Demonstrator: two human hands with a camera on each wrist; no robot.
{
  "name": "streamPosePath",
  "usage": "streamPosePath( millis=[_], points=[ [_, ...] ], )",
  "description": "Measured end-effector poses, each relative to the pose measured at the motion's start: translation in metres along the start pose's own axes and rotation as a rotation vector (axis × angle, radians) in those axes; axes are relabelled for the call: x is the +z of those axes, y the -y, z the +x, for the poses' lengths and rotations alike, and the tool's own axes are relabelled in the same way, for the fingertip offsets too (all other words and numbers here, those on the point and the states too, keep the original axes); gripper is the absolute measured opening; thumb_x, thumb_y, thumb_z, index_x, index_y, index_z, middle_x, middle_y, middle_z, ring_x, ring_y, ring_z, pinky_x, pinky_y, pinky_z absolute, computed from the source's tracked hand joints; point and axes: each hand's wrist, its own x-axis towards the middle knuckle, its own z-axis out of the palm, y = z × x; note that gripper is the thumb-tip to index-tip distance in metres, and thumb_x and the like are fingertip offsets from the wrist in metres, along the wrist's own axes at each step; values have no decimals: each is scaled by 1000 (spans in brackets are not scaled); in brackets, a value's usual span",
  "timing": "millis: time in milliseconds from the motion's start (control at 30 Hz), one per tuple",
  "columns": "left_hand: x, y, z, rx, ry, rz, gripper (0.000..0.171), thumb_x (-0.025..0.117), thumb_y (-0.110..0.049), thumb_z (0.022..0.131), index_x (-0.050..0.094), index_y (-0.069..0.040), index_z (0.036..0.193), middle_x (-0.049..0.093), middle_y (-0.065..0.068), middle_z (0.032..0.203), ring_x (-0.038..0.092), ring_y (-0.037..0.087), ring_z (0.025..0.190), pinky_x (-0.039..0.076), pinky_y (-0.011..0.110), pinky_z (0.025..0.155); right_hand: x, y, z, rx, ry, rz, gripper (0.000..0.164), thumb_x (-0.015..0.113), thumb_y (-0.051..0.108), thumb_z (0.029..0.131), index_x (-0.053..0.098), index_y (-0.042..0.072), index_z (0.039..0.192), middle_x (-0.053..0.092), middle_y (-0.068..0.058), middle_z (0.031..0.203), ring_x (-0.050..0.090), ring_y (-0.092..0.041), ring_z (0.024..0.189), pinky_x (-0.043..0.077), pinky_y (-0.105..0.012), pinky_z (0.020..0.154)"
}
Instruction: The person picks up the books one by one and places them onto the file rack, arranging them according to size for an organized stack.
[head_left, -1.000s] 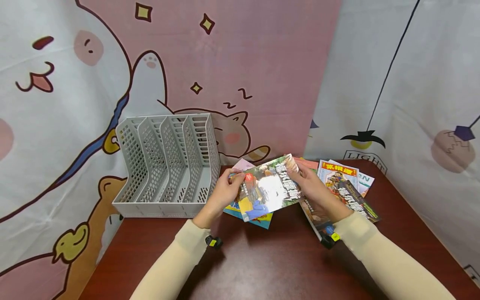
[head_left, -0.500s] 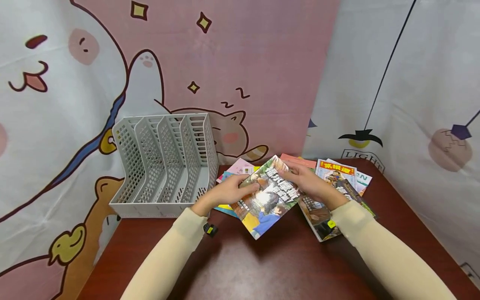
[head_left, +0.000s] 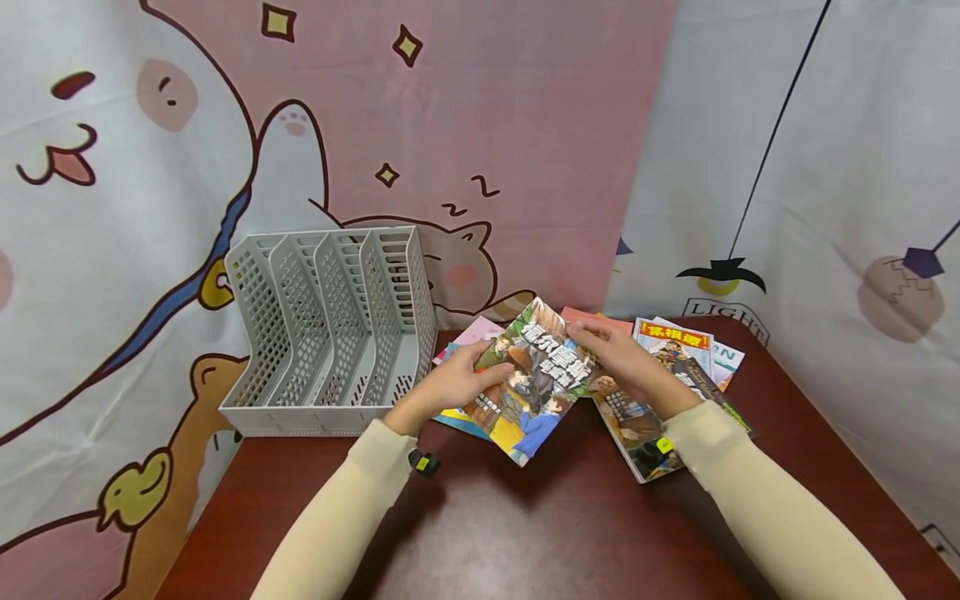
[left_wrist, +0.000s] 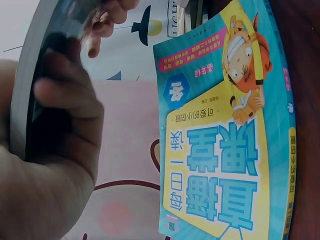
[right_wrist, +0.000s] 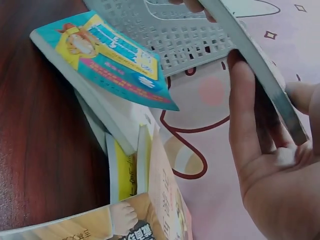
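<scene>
head view: a picture-covered book [head_left: 532, 383] is held tilted above the dark red table [head_left: 540, 533], between the two hands. the left hand [head_left: 452, 383] grips its left side, thumb across the cover, and the right hand [head_left: 618, 354] pinches its upper right edge. behind the held book and partly hidden by it, a blue-and-yellow book [left_wrist: 220, 135] lies on other books. near the right hand, a brown-covered book [head_left: 622, 421] rests on the table, with a red-titled book [head_left: 678, 333] farther back. a grey rack [head_left: 300, 421] with upright dividers stands beyond the left hand, before a wall hanging [head_left: 525, 108] printed with cartoon animals.
</scene>
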Motion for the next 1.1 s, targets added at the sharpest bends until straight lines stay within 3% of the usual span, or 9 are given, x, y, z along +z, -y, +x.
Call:
streamPosePath(
  millis=[133,300,467,600,667,800,900,967,1100],
  points=[
    [3,-2,3,25,-111,-54,52,66,-45,112,61,-13,153,76,11,137,74,25,119,60,46,104,-1,2,1,-12,-35,127,63,58,57,113,49,12,155,50,-6,132,64,-19,85,67,-43,80],
    [10,-8,4,-36,-290,-69,87,67,-53,109,31,-6,174,35,12,181,36,31,167,35,58,134,8,8,-1,-11,-30,234,80,55,56,114,25,14,174,44,-17,160,74,-14,76,69,-39,81],
    [22,-17,9,33,-435,-95,64,64,-47,112,49,-16,166,67,13,154,66,32,141,52,56,119,23,18,-5,1,-8,219,79,51,55,116,25,4,170,60,-9,128,71,-11,80,67,-36,81],
    [33,-27,9,50,-551,-133,52,64,-42,113,56,-19,159,75,7,137,73,25,121,58,51,109,37,22,-9,19,11,210,58,48,56,117,48,5,143,63,3,93,67,-15,69,63,-36,79],
    [38,-31,8,41,-609,-137,50,64,-42,113,57,-19,157,75,6,129,72,20,113,58,47,105,45,24,-12,35,-8,207,59,46,56,117,48,7,148,61,4,86,62,-14,70,58,-35,79],
    [49,-36,10,70,-669,-162,39,64,-35,114,62,-16,148,76,8,115,73,20,102,60,46,99,64,27,-16,44,-106,225,78,45,57,116,22,12,176,68,-7,131,67,-20,112,56,-38,103],
    [56,-37,10,78,-668,-202,45,63,-32,114,57,-15,155,71,7,147,68,22,135,55,51,117,73,26,-18,6,-183,229,88,46,56,116,0,15,179,29,-13,181,37,-29,164,34,-49,136],
    [58,-38,9,69,-658,-220,48,62,-32,114,54,-15,158,68,8,152,65,24,141,52,53,121,74,25,-18,-38,-206,224,88,46,53,117,-5,14,178,3,-8,188,11,-30,174,17,-55,141],
    [60,-37,7,41,-633,-236,45,60,-36,115,56,-14,154,70,9,145,67,23,132,54,51,115,75,23,-18,-92,-214,228,85,46,48,118,-3,11,178,3,-10,188,11,-32,174,17,-56,141]
  ],
)
